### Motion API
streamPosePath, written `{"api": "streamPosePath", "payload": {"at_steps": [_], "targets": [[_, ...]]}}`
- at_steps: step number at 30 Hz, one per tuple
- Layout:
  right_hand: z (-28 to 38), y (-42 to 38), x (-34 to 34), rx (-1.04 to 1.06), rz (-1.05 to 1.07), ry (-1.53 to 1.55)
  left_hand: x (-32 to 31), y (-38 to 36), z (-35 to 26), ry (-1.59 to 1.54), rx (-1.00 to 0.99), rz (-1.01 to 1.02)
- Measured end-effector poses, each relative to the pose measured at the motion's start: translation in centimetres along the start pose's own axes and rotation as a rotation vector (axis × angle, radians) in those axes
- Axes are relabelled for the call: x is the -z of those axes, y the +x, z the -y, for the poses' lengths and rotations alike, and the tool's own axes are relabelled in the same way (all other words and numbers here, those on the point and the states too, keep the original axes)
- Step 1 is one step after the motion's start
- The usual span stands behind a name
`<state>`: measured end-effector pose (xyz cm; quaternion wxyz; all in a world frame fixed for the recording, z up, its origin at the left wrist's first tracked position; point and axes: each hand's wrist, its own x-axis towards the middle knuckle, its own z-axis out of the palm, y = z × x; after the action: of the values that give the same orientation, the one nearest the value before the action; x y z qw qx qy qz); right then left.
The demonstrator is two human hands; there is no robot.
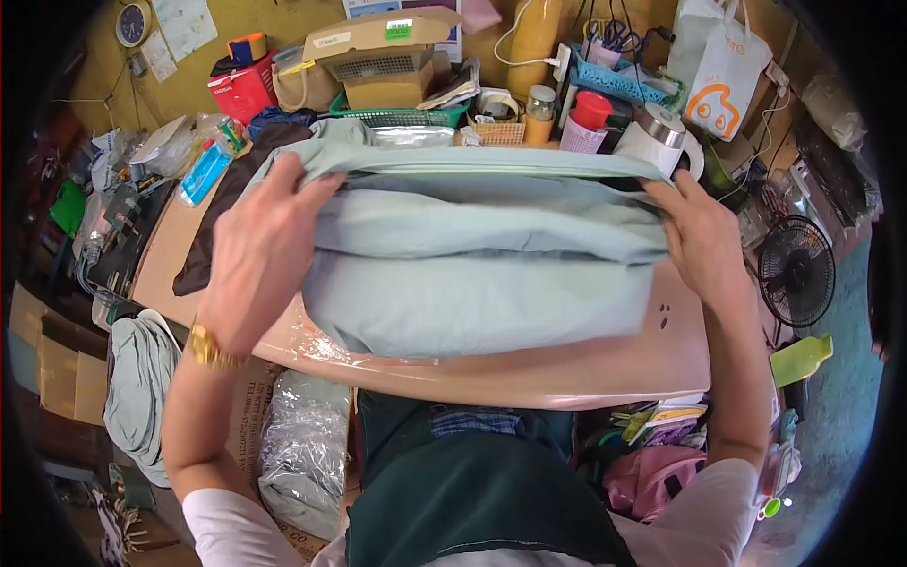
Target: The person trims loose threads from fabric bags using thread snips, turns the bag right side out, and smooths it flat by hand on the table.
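Observation:
A pale grey-green garment (482, 298) is stretched between my hands above the table; its exact kind I cannot make out. My left hand (260, 250) grips its upper left edge, thumb and fingers pinched together. At the right end, my right hand (701, 231) is closed on the same upper edge, with its fingertips partly hidden behind the cloth. The near part hangs in loose folds over the tabletop, and its lower right corner is blurred. Beside my left hand lies a dark brown cloth (200, 260), partly under the pale fabric.
The pinkish table (567, 378) curves along its near edge. Behind the garment stand a green basket (402, 115), a jar (539, 115), a red cup (591, 111) and a steel-topped container (659, 128). A black fan (796, 271) is at right. Folded pale cloth (140, 397) sits at lower left.

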<state>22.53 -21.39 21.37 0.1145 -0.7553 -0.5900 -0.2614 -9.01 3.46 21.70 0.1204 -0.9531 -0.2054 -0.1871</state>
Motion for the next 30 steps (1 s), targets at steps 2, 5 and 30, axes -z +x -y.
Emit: {"api": "streamPosePath", "payload": {"at_steps": [2, 5, 30], "targets": [[1.1, -2.0, 0.8, -0.011, 0.009, -0.055, 0.2, -1.5, -1.2, 0.053, 0.035, -0.188], [2.4, -7.6, -1.8, -0.016, 0.283, -0.125, -2.7, -6.5, -4.5, -0.003, -0.004, 0.199], [1.8, -3.2, -14.9, -0.274, -0.177, 0.82, -15.2, -0.5, -1.9, -0.318, 0.281, -0.372]]}}
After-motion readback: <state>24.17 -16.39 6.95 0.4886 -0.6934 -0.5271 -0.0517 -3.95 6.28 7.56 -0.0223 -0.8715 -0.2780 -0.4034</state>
